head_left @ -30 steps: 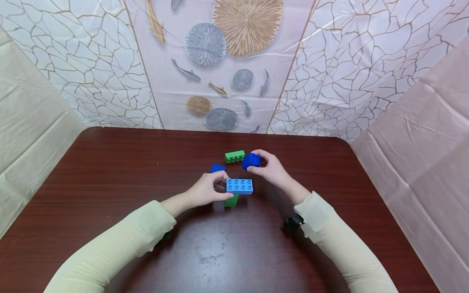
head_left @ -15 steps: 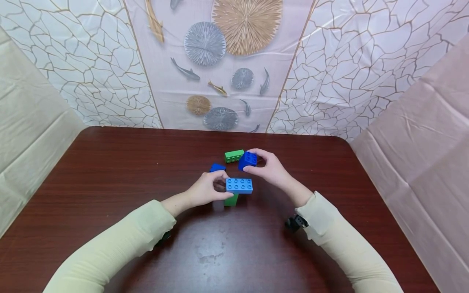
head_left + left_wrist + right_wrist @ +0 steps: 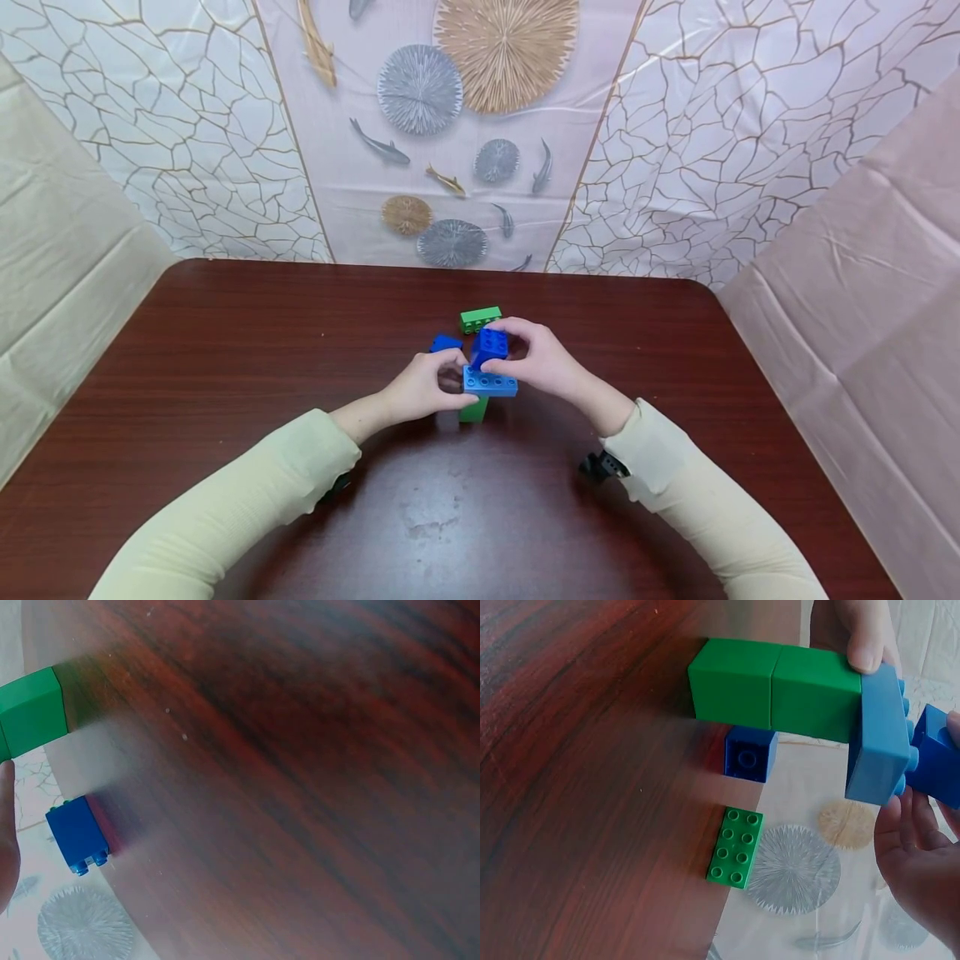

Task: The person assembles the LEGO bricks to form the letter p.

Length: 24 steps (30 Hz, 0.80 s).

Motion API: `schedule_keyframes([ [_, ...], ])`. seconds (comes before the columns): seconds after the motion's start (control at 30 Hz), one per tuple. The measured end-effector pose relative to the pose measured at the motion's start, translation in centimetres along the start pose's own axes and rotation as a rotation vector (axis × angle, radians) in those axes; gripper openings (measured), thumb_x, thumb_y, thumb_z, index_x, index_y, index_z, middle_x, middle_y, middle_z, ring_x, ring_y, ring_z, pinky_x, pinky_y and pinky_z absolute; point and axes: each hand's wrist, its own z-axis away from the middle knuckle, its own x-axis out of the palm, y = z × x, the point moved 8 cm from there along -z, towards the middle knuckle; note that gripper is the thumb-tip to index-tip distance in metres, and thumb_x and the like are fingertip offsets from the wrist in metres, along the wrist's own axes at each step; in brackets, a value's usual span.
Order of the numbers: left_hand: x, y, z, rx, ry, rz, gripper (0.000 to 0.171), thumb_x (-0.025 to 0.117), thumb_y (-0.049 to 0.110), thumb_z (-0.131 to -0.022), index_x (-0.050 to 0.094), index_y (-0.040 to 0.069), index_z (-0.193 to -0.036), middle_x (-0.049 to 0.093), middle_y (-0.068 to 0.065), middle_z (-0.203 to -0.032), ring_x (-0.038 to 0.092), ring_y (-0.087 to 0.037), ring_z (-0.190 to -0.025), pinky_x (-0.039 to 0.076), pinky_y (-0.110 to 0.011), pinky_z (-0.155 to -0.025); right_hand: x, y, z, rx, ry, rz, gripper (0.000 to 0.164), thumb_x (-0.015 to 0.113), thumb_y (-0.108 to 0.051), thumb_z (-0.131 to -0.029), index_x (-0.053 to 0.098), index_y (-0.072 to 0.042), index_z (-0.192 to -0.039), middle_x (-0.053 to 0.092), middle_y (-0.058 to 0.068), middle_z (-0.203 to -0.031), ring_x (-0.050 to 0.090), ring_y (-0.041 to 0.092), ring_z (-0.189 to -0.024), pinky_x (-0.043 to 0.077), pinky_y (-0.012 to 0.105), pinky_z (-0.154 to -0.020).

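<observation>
While the green column [image 3: 473, 409] is being steadied near the middle of the bench [image 3: 225, 350] by the left hand [image 3: 423, 389], whose thumb and fingers are being pressed around the light blue plate [image 3: 491, 382] capping it, a dark blue block [image 3: 489, 343] is being pinched in the curled fingers of the right hand [image 3: 538, 361] and lowered onto that plate's far end. By judgement, studs are being lined up, and a straight downward press is being called for. Behind, toward the far edge, 2 loose blocks are lying close: a dark blue one [image 3: 446, 343] and a flat green one [image 3: 480, 318]. Wide open room is being left toward both side edges and the near edge.
</observation>
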Motion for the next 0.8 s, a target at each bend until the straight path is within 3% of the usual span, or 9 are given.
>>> schedule_keyframes([
  [0.27,0.0,-0.1,0.0,0.010,-0.009,0.023,0.029,0.075,0.015,-0.079,0.054,0.004,-0.096,0.070,-0.012,-0.098,0.069,-0.019,-0.090,0.055,-0.026,-0.080,0.9,-0.5,0.2,-0.070,-0.051,0.067,0.045,0.074,-0.013,-0.079,0.058,-0.003,-0.120,0.063,0.015,-0.110,0.058,0.021,-0.087,0.053,0.029,-0.073],
  [0.8,0.2,-0.3,-0.2,-0.012,-0.005,0.059,0.030,0.075,0.009,-0.078,0.054,0.001,-0.096,0.069,-0.017,-0.099,0.069,-0.024,-0.092,0.055,-0.027,-0.079,1.4,-0.5,0.0,-0.071,-0.096,0.061,0.044,0.073,-0.013,-0.080,0.058,-0.002,-0.120,0.063,0.015,-0.110,0.058,0.023,-0.087,0.053,0.040,-0.075],
])
